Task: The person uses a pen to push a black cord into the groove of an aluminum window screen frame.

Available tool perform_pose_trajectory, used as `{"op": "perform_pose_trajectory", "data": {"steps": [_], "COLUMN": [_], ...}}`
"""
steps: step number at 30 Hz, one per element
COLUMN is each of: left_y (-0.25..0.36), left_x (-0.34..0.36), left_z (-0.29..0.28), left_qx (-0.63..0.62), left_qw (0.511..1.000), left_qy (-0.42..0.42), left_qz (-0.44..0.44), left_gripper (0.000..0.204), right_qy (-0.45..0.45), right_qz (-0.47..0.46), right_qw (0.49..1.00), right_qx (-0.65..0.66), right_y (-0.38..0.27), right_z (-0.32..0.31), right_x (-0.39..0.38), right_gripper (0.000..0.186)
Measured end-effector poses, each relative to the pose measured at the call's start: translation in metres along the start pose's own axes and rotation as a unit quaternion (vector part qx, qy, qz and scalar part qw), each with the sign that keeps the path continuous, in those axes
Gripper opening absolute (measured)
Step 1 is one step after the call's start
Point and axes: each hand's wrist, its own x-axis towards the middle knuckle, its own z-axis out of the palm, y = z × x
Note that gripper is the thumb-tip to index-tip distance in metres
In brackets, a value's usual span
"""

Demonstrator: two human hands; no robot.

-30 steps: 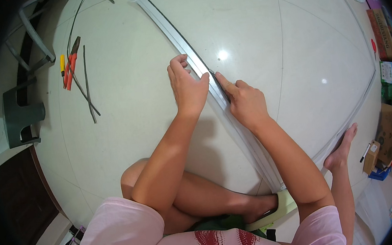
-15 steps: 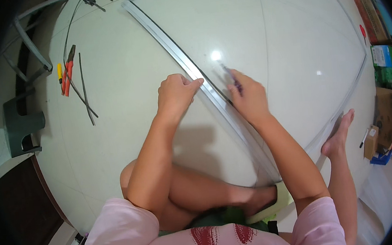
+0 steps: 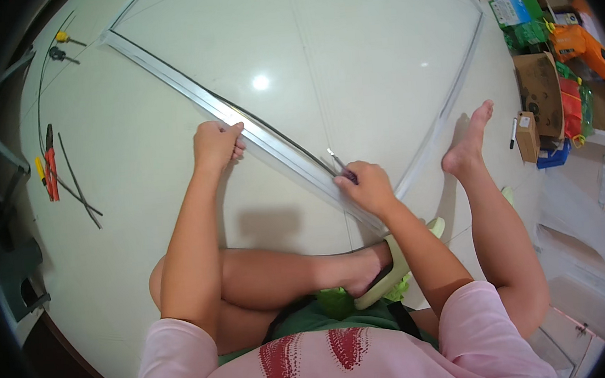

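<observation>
A silvery metal frame [image 3: 165, 66] lies aslant on the floor, with a thin black strip [image 3: 269, 131] running along its inner edge. My left hand [image 3: 215, 147] is closed at the outer side of this bar, its thumb pressed on the metal and its other fingers curled below. Nearer the close corner, my right hand [image 3: 369, 188] wraps around a thin tool with a dark purple handle and a metal shaft [image 3: 335, 156]. The shaft points up and away, beside the strip; its exact kind is unclear.
Red-handled pliers [image 3: 50, 166], a yellow-handled tool [image 3: 40, 169] and dark strip pieces [image 3: 78, 182] lie at left. Two short screwdrivers [image 3: 59, 53] lie farther off. Boxes [image 3: 538, 92] and bags line the right. My bare foot [image 3: 466, 144] rests beside the frame.
The view has swung, so the scene sits farther left. My right hand, with the tool, has moved along the bar toward its near corner, away from my left hand, which keeps to the bar.
</observation>
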Motion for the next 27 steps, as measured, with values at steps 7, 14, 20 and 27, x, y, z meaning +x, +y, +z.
{"op": "perform_pose_trajectory", "data": {"steps": [7, 14, 20, 27], "left_y": [-0.004, -0.005, 0.003, 0.017], "left_x": [0.015, 0.029, 0.020, 0.026], "left_z": [-0.017, -0.077, -0.080, -0.069], "left_qx": [0.014, 0.056, 0.053, 0.054], "left_qw": [0.997, 0.993, 0.989, 0.980], "left_qy": [0.061, 0.107, 0.141, 0.189], "left_qz": [0.042, 0.013, 0.007, 0.014], "left_gripper": [0.025, 0.023, 0.027, 0.032], "right_qy": [-0.010, -0.072, -0.185, 0.014], "right_qz": [-0.022, -0.093, -0.032, -0.092], "right_qw": [0.999, 0.993, 0.982, 0.974], "right_qx": [-0.024, -0.034, -0.039, 0.204], "right_y": [-0.030, -0.097, -0.121, -0.195], "right_z": [0.021, 0.057, 0.022, 0.037], "right_x": [0.009, 0.009, 0.056, 0.175], "right_gripper": [0.025, 0.022, 0.027, 0.022]}}
